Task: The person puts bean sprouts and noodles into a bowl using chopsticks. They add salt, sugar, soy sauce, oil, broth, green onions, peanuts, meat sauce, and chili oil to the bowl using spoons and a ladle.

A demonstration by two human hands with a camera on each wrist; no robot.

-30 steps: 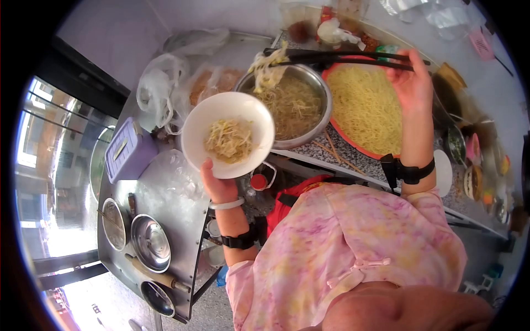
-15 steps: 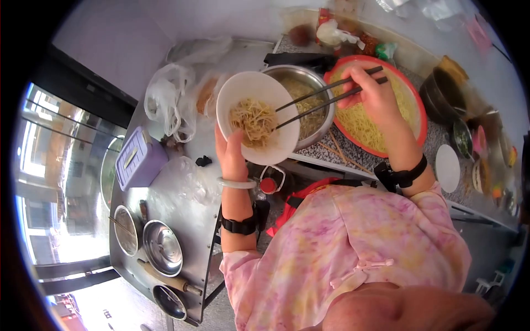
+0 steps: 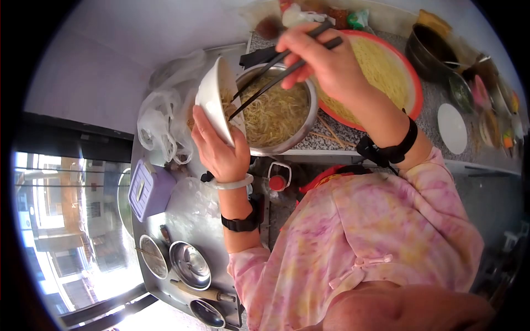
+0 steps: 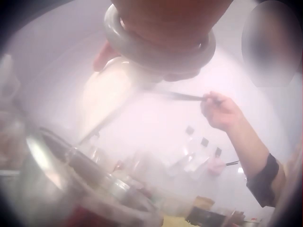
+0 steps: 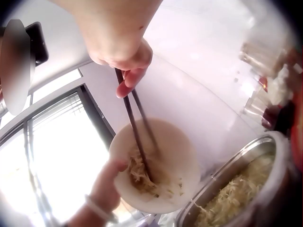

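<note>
My left hand [image 3: 221,151] grips a white bowl [image 3: 211,102], thumb at its rim and fingers along its outside. The bowl is tipped steeply toward a steel pot [image 3: 314,105] of bean sprouts in liquid [image 3: 279,113]. In the right wrist view, a clump of bean sprouts [image 5: 138,171] lies inside the bowl. Black chopsticks [image 3: 265,88] are held in my right hand [image 3: 326,63], above the pot's far side. Their tips reach into the bowl, at the sprouts. Haze blurs the left wrist view.
Right of the pot stands a red-rimmed basin [image 3: 415,102] of yellow noodles. Loose wooden chopsticks [image 3: 331,132] lie on the counter before it. Left are plastic bags [image 3: 160,124], a purple box [image 3: 152,190] and steel bowls [image 3: 190,265]. A red-capped bottle [image 3: 277,182] stands below.
The chopsticks, which held sprouts over the pot, have come down into the bowl with my right hand moving left. The bowl has turned from nearly level to steeply tipped toward the pot.
</note>
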